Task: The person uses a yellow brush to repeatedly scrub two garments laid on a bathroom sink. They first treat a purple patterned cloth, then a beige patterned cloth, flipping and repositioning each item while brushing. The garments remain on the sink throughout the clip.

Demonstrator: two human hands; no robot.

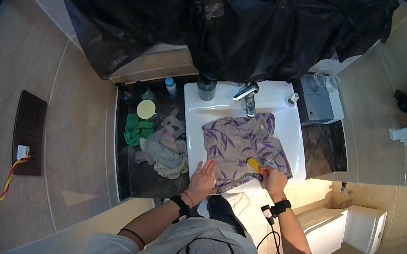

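Along the washbasin [290, 134] front edge: left hand [203, 180] flat on leaf-print cloth [233, 143] spread across the basin; right hand [274, 182] pinching yellow block [253, 164]. Risk: uneven pressure could bunch cloth or drag it overboard.

From afar I'm seeing warm light pooling on floor tiles [313, 194] just right of the gripping right hand [274, 182], a chrome faucet [249, 102] glinting beyond it, black sheeting [221, 27] lying dim farther off, and wall tiles [76, 121] bending toward the dark fisheye edge.
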